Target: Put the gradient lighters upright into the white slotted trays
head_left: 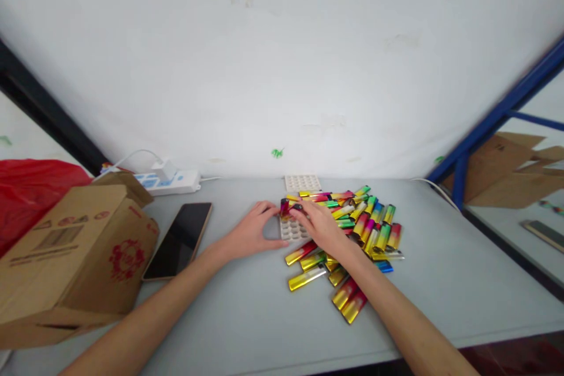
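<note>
A white tray with rows of round holes (293, 232) lies on the grey table. A dark red lighter (284, 207) stands upright at its left back corner. My left hand (253, 229) is at the tray's left side, thumb and fingers spread apart, with fingertips against or very near that lighter. My right hand (321, 224) reaches over the tray, its fingers closed around a lighter with a dark top (297, 207), mostly hidden by the fingers. Right of the tray, many shiny lighters (372, 229) in yellow, red, green and blue lie in a loose heap, partly under my right forearm.
Another white holed tray (302, 183) lies by the wall. To the left are a cardboard box (88, 247), a black phone (178, 241), a white power strip (176, 182) and a red plastic bag (39, 194). A blue metal frame (493, 123) stands at the right.
</note>
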`<state>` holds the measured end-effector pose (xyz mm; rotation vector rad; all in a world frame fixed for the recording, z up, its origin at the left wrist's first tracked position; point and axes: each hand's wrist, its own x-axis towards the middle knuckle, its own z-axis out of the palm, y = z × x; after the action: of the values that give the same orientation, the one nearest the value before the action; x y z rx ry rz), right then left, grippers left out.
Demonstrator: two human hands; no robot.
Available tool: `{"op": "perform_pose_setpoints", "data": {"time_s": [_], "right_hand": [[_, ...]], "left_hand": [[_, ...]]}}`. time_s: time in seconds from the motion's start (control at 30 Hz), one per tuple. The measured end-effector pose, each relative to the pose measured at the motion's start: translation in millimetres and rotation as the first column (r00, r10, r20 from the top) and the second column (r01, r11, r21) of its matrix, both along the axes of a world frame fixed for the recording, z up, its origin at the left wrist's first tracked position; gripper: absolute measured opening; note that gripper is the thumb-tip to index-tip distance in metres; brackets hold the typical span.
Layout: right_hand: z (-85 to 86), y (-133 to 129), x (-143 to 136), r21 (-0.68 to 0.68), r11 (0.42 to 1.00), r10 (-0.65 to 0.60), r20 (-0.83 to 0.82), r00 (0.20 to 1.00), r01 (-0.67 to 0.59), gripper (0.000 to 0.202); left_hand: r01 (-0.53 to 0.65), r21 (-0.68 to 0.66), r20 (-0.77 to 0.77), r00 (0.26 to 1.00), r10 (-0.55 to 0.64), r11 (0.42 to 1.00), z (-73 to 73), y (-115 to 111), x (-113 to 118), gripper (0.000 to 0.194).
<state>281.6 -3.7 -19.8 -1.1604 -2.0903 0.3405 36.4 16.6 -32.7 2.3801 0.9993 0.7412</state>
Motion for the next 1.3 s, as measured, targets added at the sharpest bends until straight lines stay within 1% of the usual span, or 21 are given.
{"op": "perform_pose_setpoints", "data": {"time_s": [0.07, 0.13, 0.23, 0.33, 0.37, 0.43, 0.53, 0.63, 0.7, 0.77, 0.83, 0.87, 0.97, 1.1, 1.2, 1.3], "right_hand": [[-4.4, 1, -3, 0.037, 0.998, -0.05, 0.095, 0.994, 0.047, 0.03], [-3.4, 2, -7, 0.071, 0.997, -0.056, 0.184, 0.981, 0.044, 0.028], [6.5, 0, -14, 0.108, 0.994, -0.05, 0.337, 0.94, 0.014, 0.031], [16.9, -4, -19, 0.126, 0.988, -0.133, 0.451, 0.882, 0.085, 0.035], [19.4, -6, -19, 0.125, 0.987, -0.147, 0.456, 0.878, 0.1, 0.035], [23.5, -11, -14, 0.11, 0.99, -0.124, 0.418, 0.9, 0.085, 0.031], [31.2, -20, 4, 0.061, 0.998, -0.01, 0.341, 0.94, -0.012, 0.022], [43.8, -29, 23, -0.064, 0.993, 0.115, 0.335, 0.935, -0.1, 0.015], [52.5, -34, 32, -0.187, 0.97, 0.213, 0.336, 0.917, -0.156, 0.013], [58.3, -36, 36, -0.314, 0.924, 0.316, 0.31, 0.897, -0.217, 0.01], [59.6, -37, 37, -0.403, 0.874, 0.395, 0.262, 0.881, -0.272, 0.003], [59.0, -37, 37, -0.423, 0.858, 0.417, 0.243, 0.876, -0.291, 0.003], [54.8, -39, 33, -0.429, 0.85, 0.44, 0.26, 0.859, -0.306, 0.007], [52.7, -45, 28, -0.464, 0.848, 0.427, 0.311, 0.849, -0.257, 0.018], [54.5, -49, 27, -0.485, 0.829, 0.45, 0.283, 0.847, -0.278, 0.013], [57.0, -50, 27, -0.447, 0.837, 0.443, 0.212, 0.871, -0.317, 0.009]], "left_hand": [[0.003, -0.002, -0.003, 1.0, -0.003, 1.0, 0.3, 0, 0, 0.067], [0.002, 0.003, -0.007, 1.0, -0.002, 1.0, 0.8, 0, 1, 0.066], [-0.003, 0.018, -0.014, 1.0, 0.004, 1.0, 1.2, 0, 1, 0.064], [-0.002, 0.027, -0.022, 1.0, 0.003, 1.0, 0.1, 1, 0, 0.065], [-0.002, 0.029, -0.024, 1.0, 0.003, 1.0, -0.5, 1, 0, 0.065], [-0.009, 0.037, -0.029, 1.0, 0.01, 0.999, -2.0, 2, 0, 0.065], [-0.015, 0.052, -0.031, 0.999, 0.017, 0.999, -3.5, 2, 0, 0.067], [-0.01, 0.046, -0.023, 1.0, 0.011, 0.999, -2.9, 1, 0, 0.066], [-0.009, 0.036, -0.019, 1.0, 0.009, 0.999, -2.0, -1, 0, 0.064], [-0.011, 0.032, -0.014, 1.0, 0.011, 0.999, -1.2, -1, -1, 0.063], [-0.016, 0.032, -0.015, 1.0, 0.016, 0.999, -0.5, -2, -1, 0.064], [-0.018, 0.033, -0.017, 1.0, 0.018, 0.999, -0.3, -2, -1, 0.064], [-0.018, 0.036, -0.023, 1.0, 0.019, 0.999, 0.3, -1, -1, 0.065], [-0.011, 0.028, -0.021, 1.0, 0.011, 1.0, 0.7, -1, 0, 0.067], [-0.01, 0.028, -0.027, 1.0, 0.011, 1.0, 0.7, -2, -1, 0.067], [-0.008, 0.034, -0.03, 0.999, 0.009, 0.999, 0.3, -1, -1, 0.065]]}}
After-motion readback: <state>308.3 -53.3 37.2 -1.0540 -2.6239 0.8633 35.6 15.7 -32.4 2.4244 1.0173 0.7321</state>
